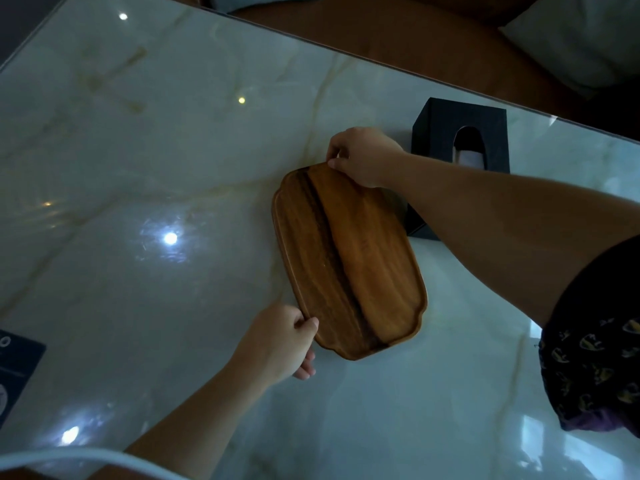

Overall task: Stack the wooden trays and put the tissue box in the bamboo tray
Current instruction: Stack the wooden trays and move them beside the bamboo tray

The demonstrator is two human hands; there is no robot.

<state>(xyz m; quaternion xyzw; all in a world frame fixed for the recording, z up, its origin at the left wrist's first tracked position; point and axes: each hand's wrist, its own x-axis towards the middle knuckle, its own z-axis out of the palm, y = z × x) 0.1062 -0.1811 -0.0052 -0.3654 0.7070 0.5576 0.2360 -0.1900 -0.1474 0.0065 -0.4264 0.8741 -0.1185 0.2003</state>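
Note:
A long brown wooden tray (pixel 346 261) with a raised rim lies on the glossy marble table (pixel 138 150), its length running from far to near. My right hand (pixel 363 155) pinches the tray's far end. At the near left corner my left hand (pixel 280 341) grips the rim, fingers curled under it. Whether another tray lies beneath it is hidden. A black tissue box (pixel 446 133) with an oval slot showing white tissue stands just right of the tray, partly behind my right forearm. No bamboo tray is in view.
A dark printed card (pixel 14 368) lies at the table's left edge. Beyond the far table edge are a brown seat (pixel 398 32) and pale cushions (pixel 581 39). A white curved cord or rim (pixel 86 459) crosses the bottom left corner.

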